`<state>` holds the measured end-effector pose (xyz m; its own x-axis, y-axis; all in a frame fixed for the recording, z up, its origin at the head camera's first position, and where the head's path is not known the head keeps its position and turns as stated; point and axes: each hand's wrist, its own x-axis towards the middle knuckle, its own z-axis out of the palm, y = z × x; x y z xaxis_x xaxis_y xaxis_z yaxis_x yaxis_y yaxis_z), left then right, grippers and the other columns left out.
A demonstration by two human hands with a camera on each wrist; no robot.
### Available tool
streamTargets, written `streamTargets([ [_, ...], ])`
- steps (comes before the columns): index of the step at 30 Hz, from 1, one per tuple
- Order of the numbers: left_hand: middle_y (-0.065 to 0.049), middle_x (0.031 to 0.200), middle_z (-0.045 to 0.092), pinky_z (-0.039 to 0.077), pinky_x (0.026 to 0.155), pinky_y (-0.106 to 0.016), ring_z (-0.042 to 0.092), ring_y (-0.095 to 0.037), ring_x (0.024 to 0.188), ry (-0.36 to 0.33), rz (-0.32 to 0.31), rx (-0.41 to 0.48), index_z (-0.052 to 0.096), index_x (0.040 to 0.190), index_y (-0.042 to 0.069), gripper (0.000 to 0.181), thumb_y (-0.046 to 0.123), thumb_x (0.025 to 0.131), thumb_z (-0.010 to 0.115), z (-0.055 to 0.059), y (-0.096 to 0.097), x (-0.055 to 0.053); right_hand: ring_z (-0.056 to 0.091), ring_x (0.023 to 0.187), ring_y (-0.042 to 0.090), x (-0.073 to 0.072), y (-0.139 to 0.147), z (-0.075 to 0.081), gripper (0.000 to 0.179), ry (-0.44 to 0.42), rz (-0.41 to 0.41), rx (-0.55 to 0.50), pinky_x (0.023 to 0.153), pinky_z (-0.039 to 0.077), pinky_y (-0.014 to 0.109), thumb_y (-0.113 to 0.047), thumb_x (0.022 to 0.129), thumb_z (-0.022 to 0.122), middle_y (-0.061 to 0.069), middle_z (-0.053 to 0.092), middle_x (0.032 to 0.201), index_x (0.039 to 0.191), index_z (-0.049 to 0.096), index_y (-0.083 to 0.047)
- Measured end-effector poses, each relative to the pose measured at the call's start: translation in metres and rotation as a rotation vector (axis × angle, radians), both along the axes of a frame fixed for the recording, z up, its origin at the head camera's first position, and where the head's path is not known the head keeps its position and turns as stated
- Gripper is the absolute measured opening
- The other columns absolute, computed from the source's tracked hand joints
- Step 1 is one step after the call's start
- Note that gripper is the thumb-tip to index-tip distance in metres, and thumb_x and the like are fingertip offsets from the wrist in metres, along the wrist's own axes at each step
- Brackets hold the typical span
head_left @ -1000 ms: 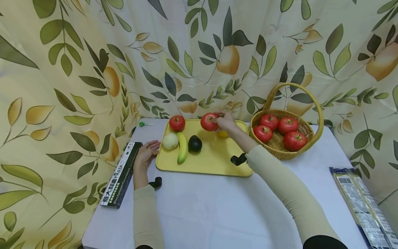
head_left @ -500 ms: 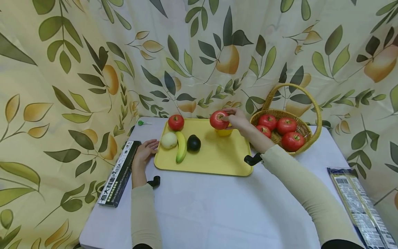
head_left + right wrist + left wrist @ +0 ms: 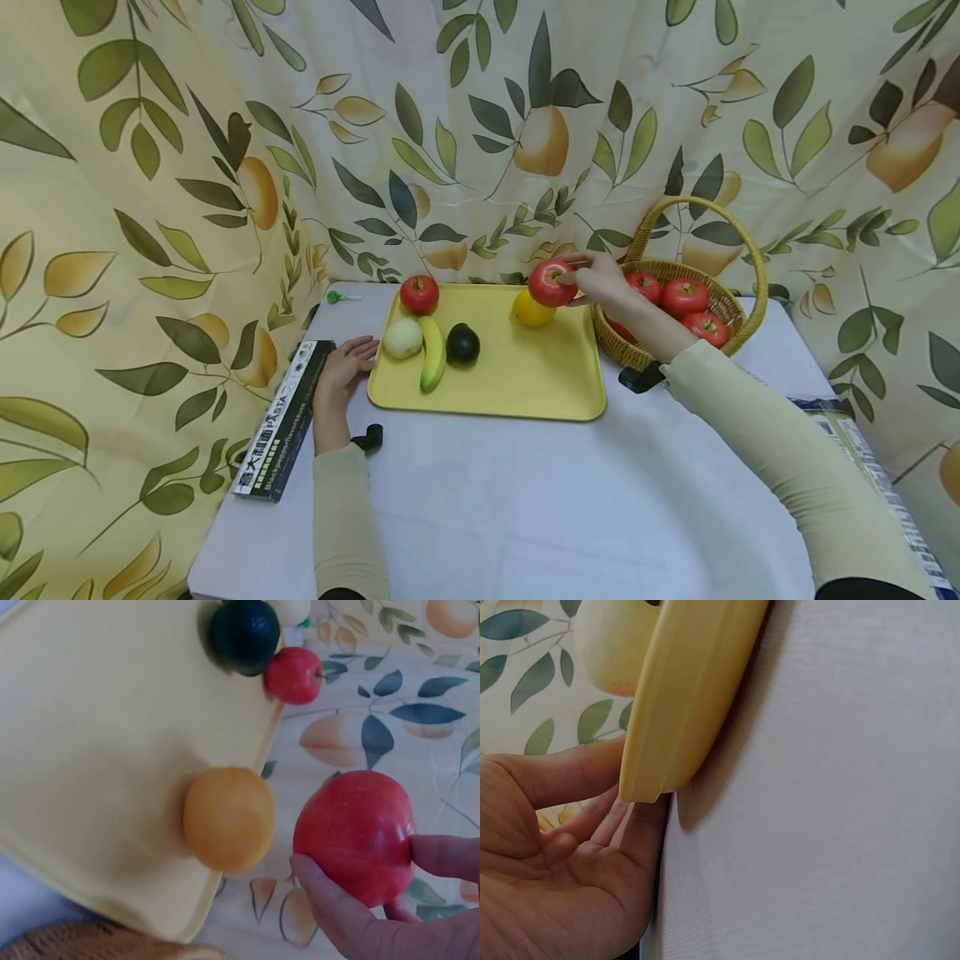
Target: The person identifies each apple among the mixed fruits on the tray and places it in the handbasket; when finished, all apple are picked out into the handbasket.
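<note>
In the head view my right hand (image 3: 597,280) holds a red apple (image 3: 550,282) above the tray's back right, pinched between thumb and fingers; the right wrist view shows that apple (image 3: 354,836) up close. A yellow-orange round fruit (image 3: 529,310) sits on the yellow tray (image 3: 525,383), just left of and below it. My left hand (image 3: 342,371) lies at the tray's left edge; in the left wrist view its extended digits touch the rim (image 3: 649,750). On the tray's left part are another red apple (image 3: 419,294), a pale round fruit (image 3: 402,337), a banana (image 3: 432,357) and an avocado (image 3: 462,343).
A wicker basket (image 3: 636,357) with several red apples stands right of the tray, partly behind my right forearm. A pasta box (image 3: 281,423) lies left of my left hand. A small green-headed object (image 3: 333,297) is at the back left; a printed packet (image 3: 840,425) lies far right.
My right hand has carried the apple rightward across the tray's back, past the yellow-orange fruit, toward the basket. My left hand has stayed at the tray's left edge.
</note>
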<state>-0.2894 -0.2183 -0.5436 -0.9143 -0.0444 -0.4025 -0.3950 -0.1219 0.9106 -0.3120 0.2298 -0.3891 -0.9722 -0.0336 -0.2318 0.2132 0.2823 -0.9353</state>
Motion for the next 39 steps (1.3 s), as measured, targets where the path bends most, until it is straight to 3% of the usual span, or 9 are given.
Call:
streamTargets([
  [12, -0.018, 0.158, 0.048, 0.043, 0.116, -0.035, 0.048, -0.026, 0.145, -0.001, 0.004, -0.006, 0.040, 0.159, 0.005, 0.072, -0.020, 0.093, 0.056, -0.001, -0.003, 0.000, 0.057, 0.126, 0.043, 0.003, 0.033, 0.004, 0.056, -0.029, 0.028, 0.078, 0.096, 0.056, 0.054, -0.005, 0.101, 0.063, 0.028, 0.040, 0.154, 0.153, 0.043, 0.003],
  [19, -0.018, 0.159, 0.047, 0.042, 0.117, -0.037, 0.047, -0.027, 0.146, -0.006, -0.004, 0.004, 0.039, 0.160, 0.005, 0.073, -0.020, 0.094, 0.056, 0.000, -0.004, -0.001, 0.050, 0.131, 0.043, 0.011, 0.049, 0.016, 0.058, -0.064, 0.049, 0.087, 0.098, 0.054, 0.055, -0.004, 0.103, 0.058, 0.030, 0.027, 0.160, 0.155, 0.035, 0.006],
  [28, -0.018, 0.159, 0.048, 0.043, 0.117, -0.037, 0.048, -0.027, 0.146, -0.012, -0.009, -0.011, 0.038, 0.160, 0.005, 0.072, -0.019, 0.094, 0.056, -0.001, -0.004, 0.001, 0.054, 0.119, 0.038, 0.015, 0.073, 0.015, 0.058, -0.106, 0.129, 0.201, 0.096, 0.056, 0.056, -0.008, 0.102, 0.059, 0.030, 0.037, 0.150, 0.154, 0.036, 0.009],
  [35, -0.018, 0.158, 0.049, 0.044, 0.115, -0.036, 0.050, -0.026, 0.144, -0.008, -0.012, -0.010, 0.041, 0.159, 0.006, 0.071, -0.018, 0.095, 0.058, -0.002, -0.005, -0.003, 0.056, 0.108, 0.036, 0.018, 0.091, 0.020, 0.059, -0.145, 0.183, 0.335, 0.089, 0.062, 0.050, -0.014, 0.103, 0.060, 0.031, 0.041, 0.145, 0.152, 0.038, 0.010],
  [39, -0.017, 0.158, 0.049, 0.043, 0.116, -0.036, 0.050, -0.026, 0.144, -0.014, -0.020, -0.006, 0.041, 0.159, 0.007, 0.070, -0.017, 0.095, 0.057, -0.003, -0.006, -0.005, 0.055, 0.109, 0.036, 0.021, 0.101, 0.023, 0.058, -0.146, 0.202, 0.374, 0.086, 0.063, 0.049, -0.013, 0.103, 0.059, 0.031, 0.042, 0.142, 0.151, 0.039, 0.012],
])
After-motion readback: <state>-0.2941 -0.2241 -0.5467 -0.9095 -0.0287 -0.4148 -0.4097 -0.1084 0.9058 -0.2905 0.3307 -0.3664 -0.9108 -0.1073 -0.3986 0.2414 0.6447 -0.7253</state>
